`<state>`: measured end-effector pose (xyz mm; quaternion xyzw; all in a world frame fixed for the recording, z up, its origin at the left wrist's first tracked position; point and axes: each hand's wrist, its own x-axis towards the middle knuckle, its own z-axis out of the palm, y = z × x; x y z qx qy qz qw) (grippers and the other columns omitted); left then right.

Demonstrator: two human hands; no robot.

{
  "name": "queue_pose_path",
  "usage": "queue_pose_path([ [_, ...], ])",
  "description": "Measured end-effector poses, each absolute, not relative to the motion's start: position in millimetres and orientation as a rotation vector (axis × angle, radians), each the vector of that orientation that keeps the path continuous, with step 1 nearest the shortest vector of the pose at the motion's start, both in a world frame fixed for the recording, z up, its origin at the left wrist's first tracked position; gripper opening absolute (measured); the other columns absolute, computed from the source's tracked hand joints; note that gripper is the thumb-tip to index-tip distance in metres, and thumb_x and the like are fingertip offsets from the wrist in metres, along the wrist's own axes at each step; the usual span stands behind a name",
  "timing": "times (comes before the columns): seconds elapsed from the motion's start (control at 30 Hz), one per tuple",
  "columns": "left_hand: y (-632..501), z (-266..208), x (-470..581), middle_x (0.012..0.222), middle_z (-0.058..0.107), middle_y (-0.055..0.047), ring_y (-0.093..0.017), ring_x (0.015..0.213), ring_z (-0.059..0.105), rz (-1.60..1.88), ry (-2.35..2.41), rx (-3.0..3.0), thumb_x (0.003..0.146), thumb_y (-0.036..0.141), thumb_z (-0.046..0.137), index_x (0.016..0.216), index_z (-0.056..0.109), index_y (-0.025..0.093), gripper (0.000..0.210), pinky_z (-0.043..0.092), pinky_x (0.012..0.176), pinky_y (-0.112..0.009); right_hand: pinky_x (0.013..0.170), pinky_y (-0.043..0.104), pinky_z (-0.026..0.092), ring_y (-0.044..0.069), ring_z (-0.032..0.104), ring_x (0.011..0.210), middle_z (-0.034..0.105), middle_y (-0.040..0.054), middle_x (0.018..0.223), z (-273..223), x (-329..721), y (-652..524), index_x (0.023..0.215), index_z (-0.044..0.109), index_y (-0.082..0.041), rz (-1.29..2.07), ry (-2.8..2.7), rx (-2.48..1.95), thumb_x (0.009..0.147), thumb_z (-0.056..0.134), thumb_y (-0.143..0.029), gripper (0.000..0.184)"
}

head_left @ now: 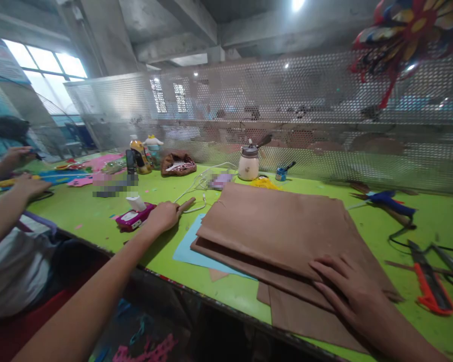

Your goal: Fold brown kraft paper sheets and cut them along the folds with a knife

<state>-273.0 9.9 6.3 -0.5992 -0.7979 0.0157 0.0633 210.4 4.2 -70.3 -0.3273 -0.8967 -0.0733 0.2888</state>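
My left hand [164, 216] reaches over the table beside a purple power strip [130, 219], its fingers curled. A short, narrow brown piece [186, 204] sticks out from it toward the right; I cannot make out what it is. My right hand [343, 286] lies with fingers spread on the near right part of a stack of large folded brown sheets [275, 221]. Under the stack's left side a light blue sheet [191, 246] shows. Another brown sheet [305, 317] pokes out below the near edge.
A utility knife [432, 286] and a blue glue gun [390, 202] lie at the right. Along the back stand a lidded jar [248, 163], a small blue pot [281, 174] and a brown pouch [178, 165]. A white cable [196, 186] crosses the table. Another person's hands [28, 186] work at the left.
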Motion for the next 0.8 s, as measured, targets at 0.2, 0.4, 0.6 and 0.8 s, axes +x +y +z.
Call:
queue_pose_path([
  [0.2, 8, 18, -252, 0.094, 0.063, -0.020, -0.032, 0.092, 0.058, -0.058, -2.156, -1.737, 0.093, 0.043, 0.028, 0.109, 0.064, 0.008, 0.054, 0.043, 0.082, -0.039, 0.085, 0.046, 0.050, 0.027, 0.059, 0.097, 0.066, 0.0121, 0.107, -58, 207, 0, 0.111, 0.064, -0.021, -0.143, -2.408, -0.902, 0.090, 0.051, -0.031, 0.027],
  [0.4, 2, 41, -171, 0.112, 0.061, -0.009, -0.021, 0.100, 0.058, -0.737, -1.759, -2.330, 0.090, 0.044, 0.043, 0.116, 0.062, 0.015, 0.043, 0.043, 0.092, -0.031, 0.073, 0.037, 0.050, 0.022, 0.060, 0.085, 0.068, 0.0110, 0.092, -39, 209, 6, 0.102, 0.064, -0.018, 0.056, -2.447, -0.950, 0.096, 0.038, -0.024, 0.027],
  [0.6, 7, 47, -149, 0.112, 0.062, -0.011, -0.024, 0.104, 0.056, -0.685, -1.473, -2.504, 0.087, 0.047, 0.052, 0.115, 0.062, 0.016, 0.043, 0.043, 0.093, -0.036, 0.072, 0.033, 0.050, 0.022, 0.065, 0.081, 0.071, 0.0093, 0.090, -18, 219, 18, 0.097, 0.066, -0.019, 0.104, -2.410, -1.088, 0.095, 0.039, -0.029, 0.029],
  [0.8, 20, 34, -176, 0.090, 0.067, -0.008, -0.021, 0.087, 0.059, -0.604, -1.563, -2.482, 0.082, 0.026, 0.045, 0.085, 0.067, 0.018, 0.023, 0.045, 0.081, -0.031, 0.067, 0.030, 0.049, 0.021, 0.068, 0.073, 0.074, 0.0076, 0.084, 12, 219, 28, 0.092, 0.070, -0.019, -0.013, -2.367, -1.115, 0.092, 0.045, -0.030, 0.027],
])
